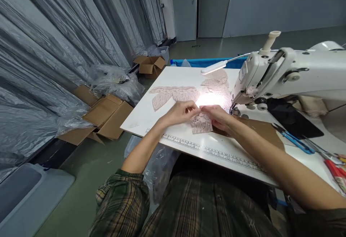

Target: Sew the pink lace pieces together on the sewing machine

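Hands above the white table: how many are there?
2: the left hand and the right hand, close together at a lace piece beside the sewing machine. No others show.

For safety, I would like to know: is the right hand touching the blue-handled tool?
Apart. The head view shows the right hand at the lace piece, while the blue-handled tool lies further right, with brown sheet visible between them.

The single view, taken from head height, looks forward and down past a plaid shirt (194, 208) onto the table (140, 112). Left hand (180, 113) and right hand (218, 116) lie near, about mid-view; the door (212, 8) stands far off at the top.
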The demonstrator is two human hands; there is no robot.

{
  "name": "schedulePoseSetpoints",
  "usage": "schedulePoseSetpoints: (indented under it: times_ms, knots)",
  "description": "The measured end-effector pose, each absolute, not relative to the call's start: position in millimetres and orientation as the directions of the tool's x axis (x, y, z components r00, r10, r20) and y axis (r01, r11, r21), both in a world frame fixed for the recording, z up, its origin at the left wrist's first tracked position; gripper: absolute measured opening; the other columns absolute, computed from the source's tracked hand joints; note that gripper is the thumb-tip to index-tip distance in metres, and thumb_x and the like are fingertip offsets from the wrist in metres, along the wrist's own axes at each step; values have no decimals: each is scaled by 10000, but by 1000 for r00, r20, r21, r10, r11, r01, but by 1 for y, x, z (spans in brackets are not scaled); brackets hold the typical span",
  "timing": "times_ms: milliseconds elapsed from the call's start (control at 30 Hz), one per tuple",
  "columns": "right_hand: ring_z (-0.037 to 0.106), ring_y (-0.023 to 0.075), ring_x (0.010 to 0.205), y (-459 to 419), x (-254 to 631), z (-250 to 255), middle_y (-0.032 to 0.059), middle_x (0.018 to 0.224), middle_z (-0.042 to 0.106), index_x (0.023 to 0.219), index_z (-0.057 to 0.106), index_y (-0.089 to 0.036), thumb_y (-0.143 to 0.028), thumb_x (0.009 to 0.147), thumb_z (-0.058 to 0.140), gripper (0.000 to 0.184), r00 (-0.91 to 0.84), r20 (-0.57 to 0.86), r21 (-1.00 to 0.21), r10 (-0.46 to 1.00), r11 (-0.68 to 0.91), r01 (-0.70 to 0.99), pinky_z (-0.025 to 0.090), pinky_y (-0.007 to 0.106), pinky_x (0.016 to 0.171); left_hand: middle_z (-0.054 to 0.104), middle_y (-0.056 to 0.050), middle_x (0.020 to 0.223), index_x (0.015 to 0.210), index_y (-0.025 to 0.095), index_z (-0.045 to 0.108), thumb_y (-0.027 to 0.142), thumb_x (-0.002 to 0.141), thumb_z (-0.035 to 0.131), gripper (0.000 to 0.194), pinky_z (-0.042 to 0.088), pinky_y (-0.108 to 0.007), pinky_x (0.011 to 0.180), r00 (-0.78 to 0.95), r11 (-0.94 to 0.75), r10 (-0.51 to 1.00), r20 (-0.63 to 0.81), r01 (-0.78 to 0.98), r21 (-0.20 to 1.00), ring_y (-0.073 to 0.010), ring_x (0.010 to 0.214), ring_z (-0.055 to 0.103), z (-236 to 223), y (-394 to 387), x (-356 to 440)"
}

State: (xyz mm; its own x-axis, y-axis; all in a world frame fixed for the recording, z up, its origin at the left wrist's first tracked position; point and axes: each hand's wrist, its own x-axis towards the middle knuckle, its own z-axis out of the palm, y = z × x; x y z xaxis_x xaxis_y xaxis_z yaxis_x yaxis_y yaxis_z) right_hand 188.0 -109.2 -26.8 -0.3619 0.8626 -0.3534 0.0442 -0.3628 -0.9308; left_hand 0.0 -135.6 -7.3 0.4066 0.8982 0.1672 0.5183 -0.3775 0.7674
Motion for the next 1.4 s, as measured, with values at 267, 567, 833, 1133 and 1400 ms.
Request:
schedulePoseSetpoints:
  times_ms: [267, 567, 833, 1133, 1400]
  knots:
    - [672, 146, 757, -120, 207, -28, 61, 845, 740, 954, 735, -153, -158, 800, 756, 155, -375, -322, -946, 870, -312, 89, 568, 296, 728, 701, -87, 1311, 1211, 219, 674, 304, 965, 537, 295, 521, -393, 1008, 428, -377, 892, 147, 524, 764, -223, 1241, 639, -16, -109, -15]
    - [348, 46, 534, -166, 294, -21, -70, 594, 458, 730, 622, -156, -449, 788, 769, 333, -702, -299, -932, 647, -42, 359, 264, 203, 504, 781, -54, 989, 1072, 207, 761, 201, 866, 551, 294, 543, -305, 770, 645, -555, 757, 103, 552, 623, -179, 844, 707, -11, -139, 16]
    - [381, 66, 495, -165, 368, -21, -39, 582, 500, 807, 679, -186, -642, 769, 706, 458, -354, -287, -865, 890, -82, 495, 268, 217, 449, 698, -35, 827, 1101, 179, 727, 376, 970, 550, 296, 479, -230, 597, 760, -370, 640, -115, 436, 820, -117, 667, 611, 1, -132, 32]
    - [416, 115, 504, -143, 371, -31, -23, 553, 496, 850, 664, -210, -587, 823, 640, 379, -133, -151, -570, 980, 24, 821, 305, 282, 522, 705, -134, 1151, 1127, 139, 678, 253, 993, 476, 268, 568, -337, 740, 594, -720, 691, 412, 619, 315, -207, 970, 676, -47, -91, 36]
    - [377, 100, 518, -156, 376, -35, -18, 609, 505, 828, 653, -212, -636, 794, 670, 425, -89, -108, -790, 990, -32, 612, 269, 263, 488, 692, -154, 1323, 1284, 149, 655, 536, 956, 576, 514, 508, -504, 949, 896, -936, 351, 273, 342, 82, -300, 1097, 675, -55, -116, 56]
